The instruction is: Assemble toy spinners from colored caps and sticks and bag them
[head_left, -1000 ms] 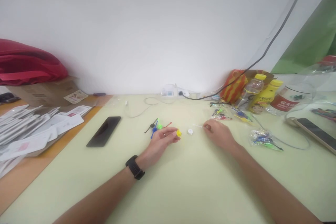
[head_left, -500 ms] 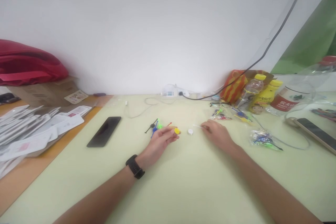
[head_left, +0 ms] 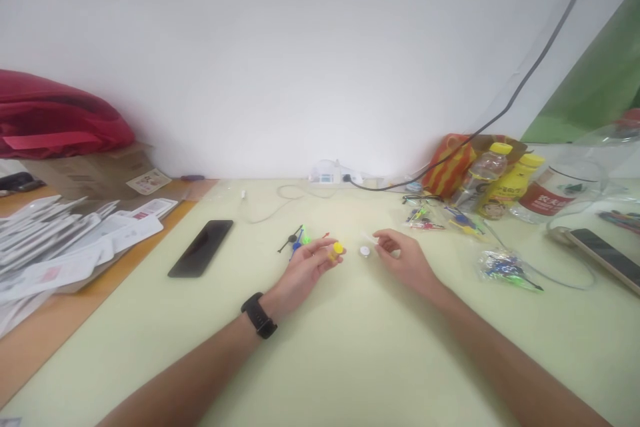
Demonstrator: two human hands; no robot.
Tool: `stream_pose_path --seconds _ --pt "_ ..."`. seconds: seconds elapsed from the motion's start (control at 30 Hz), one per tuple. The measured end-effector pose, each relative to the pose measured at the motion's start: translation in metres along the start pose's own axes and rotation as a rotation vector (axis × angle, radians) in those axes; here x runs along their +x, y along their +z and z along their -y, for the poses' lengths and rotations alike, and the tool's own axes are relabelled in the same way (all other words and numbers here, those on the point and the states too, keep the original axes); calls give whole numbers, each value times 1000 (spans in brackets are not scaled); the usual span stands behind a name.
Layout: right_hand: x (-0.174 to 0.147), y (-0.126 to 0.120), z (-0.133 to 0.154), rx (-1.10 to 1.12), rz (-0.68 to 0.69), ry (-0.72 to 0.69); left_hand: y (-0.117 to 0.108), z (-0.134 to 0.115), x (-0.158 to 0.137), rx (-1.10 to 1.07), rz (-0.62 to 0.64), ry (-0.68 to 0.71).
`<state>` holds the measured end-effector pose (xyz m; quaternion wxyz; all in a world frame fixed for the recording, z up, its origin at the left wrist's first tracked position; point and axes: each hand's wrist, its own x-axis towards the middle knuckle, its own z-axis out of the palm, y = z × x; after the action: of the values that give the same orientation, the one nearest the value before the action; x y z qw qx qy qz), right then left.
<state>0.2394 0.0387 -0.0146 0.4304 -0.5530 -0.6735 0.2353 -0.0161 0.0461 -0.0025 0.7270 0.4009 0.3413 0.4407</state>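
Between its fingertips my left hand (head_left: 303,275) pinches a small round yellow piece (head_left: 339,249) that looks like a cap. My right hand (head_left: 409,265) is closed at thumb and forefinger on a thin whitish strip (head_left: 369,238), too blurred to tell its kind. On the table, in the gap between both hands, lies a small round white cap-like piece (head_left: 365,251). Just behind my left hand are several thin coloured plastic pieces (head_left: 297,240), black, blue, green and red, partly hidden by it.
A black phone (head_left: 201,248) lies to the left, near stacked white packets (head_left: 55,240). At right are clear bags of plastic pieces (head_left: 507,267), bottles (head_left: 505,185) and another phone (head_left: 607,255). A power strip (head_left: 327,173) with a dark cable sits by the wall.
My right hand has lifted slightly and moved a little left with the whitish strip, closer to the white piece. My left hand still holds the yellow piece, its fingers slightly shifted. The view has moved slightly.
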Motion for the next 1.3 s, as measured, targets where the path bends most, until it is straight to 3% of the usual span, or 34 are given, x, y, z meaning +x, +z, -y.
stream_pose_path --seconds 0.63,0.93,1.3 --pt "-2 8 -1 -22 19 -91 -2 2 1 43 -9 33" --pt "-3 5 5 -57 22 -81 4 -8 1 -83 -38 5" --pt "-2 4 3 -70 20 -79 9 -1 -1 382 -144 73"
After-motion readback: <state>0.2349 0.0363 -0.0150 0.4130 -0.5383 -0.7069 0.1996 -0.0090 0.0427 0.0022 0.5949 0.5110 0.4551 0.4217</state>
